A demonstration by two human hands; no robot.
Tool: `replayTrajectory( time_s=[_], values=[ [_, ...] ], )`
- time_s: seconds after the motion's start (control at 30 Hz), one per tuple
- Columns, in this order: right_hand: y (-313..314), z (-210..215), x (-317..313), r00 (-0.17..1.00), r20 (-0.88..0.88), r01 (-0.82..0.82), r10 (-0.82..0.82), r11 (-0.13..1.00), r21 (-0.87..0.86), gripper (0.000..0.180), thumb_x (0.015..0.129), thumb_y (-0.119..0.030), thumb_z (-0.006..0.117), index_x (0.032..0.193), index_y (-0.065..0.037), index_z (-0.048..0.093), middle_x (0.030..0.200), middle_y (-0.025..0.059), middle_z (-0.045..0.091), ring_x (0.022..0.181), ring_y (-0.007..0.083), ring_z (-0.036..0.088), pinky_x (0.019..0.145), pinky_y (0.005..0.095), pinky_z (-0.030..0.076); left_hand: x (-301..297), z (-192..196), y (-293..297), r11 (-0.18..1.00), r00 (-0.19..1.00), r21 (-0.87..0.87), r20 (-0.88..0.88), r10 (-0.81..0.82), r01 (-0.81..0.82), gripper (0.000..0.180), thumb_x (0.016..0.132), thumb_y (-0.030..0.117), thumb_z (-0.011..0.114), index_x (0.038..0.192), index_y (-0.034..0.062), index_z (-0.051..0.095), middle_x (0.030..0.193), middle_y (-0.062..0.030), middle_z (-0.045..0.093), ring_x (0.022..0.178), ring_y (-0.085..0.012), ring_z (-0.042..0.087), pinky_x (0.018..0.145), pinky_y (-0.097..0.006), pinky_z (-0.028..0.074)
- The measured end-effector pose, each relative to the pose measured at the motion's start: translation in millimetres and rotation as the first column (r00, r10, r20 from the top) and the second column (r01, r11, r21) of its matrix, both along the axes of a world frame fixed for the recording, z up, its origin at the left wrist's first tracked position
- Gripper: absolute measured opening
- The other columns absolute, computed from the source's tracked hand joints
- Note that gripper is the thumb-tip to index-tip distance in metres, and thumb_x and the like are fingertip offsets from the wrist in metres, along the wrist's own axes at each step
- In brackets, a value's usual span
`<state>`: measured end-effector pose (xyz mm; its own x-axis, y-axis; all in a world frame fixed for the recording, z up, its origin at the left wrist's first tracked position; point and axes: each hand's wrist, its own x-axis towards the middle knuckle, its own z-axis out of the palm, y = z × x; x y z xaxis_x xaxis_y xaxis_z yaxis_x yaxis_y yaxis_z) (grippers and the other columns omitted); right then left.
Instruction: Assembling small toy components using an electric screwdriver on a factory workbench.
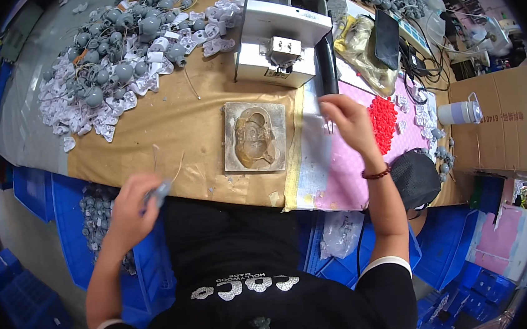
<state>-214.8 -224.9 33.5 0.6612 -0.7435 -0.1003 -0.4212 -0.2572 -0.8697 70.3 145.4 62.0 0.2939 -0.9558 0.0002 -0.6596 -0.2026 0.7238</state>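
Note:
My left hand is closed around a small grey plastic part with a thin wire sticking out, just off the table's front edge. A blue bin with several similar grey parts lies below that hand. My right hand is raised over the pink mat, thumb and fingers pinched on a tiny pronged piece too small to name. Between my hands, a square metal block with a rounded recess lies flat on the brown table cover. Neither hand touches it.
Beyond the block stands a white press-like machine. Grey round parts with wires and white plastic pieces are heaped at the far left. Small red pieces, a phone, a mug and a cardboard box occupy the right.

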Motion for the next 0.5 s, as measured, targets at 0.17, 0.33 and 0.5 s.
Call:
replayTrajectory(
  time_s=[0.17, 0.33, 0.5],
  values=[
    [-54.2, -9.2, -69.5, 0.929, -0.315, -0.084, -0.192, 0.721, -0.688, 0.017, 0.088, -0.011, 0.069, 0.104, -0.004, 0.071, 0.096, 0.0145, 0.068, 0.092, 0.0311, 0.064, 0.079, 0.0399, 0.052, 46.4, 3.8, 118.2, 0.553, 0.963, 0.799, -0.121, -0.24, 0.238, 0.039, 0.079, 0.013, 0.072, 0.116, 0.0037, 0.064, 0.112, -0.0182, 0.067, 0.105, -0.0378, 0.063, 0.092, -0.044, 0.051],
    [-77.4, -31.8, -88.3, 0.871, -0.438, -0.209, -0.223, 0.64, -0.74, 0.017, 0.086, -0.008, 0.064, 0.103, -0.006, 0.069, 0.098, 0.0165, 0.066, 0.102, 0.037, 0.06, 0.086, 0.0451, 0.05, 45.4, 11.0, 31.6, 0.879, 0.978, 0.465, 0.112, -0.178, 0.107, 0.039, 0.082, 0.015, 0.073, 0.118, 0.003, 0.063, 0.114, -0.0183, 0.066, 0.108, -0.0375, 0.062, 0.094, -0.044, 0.05],
    [-85.2, -45.6, -85.7, 0.849, -0.482, -0.254, -0.215, 0.635, -0.73, 0.016, 0.086, -0.005, 0.06, 0.1, -0.005, 0.069, 0.095, 0.0177, 0.065, 0.099, 0.0376, 0.06, 0.085, 0.0463, 0.05, 47.2, -9.7, -124.5, 0.995, 0.922, 0.061, 0.376, -0.095, 0.078, 0.032, 0.085, 0.011, 0.065, 0.115, 0.0011, 0.06, 0.105, -0.0179, 0.061, 0.101, -0.0384, 0.058, 0.089, -0.046, 0.049]
  ],
)
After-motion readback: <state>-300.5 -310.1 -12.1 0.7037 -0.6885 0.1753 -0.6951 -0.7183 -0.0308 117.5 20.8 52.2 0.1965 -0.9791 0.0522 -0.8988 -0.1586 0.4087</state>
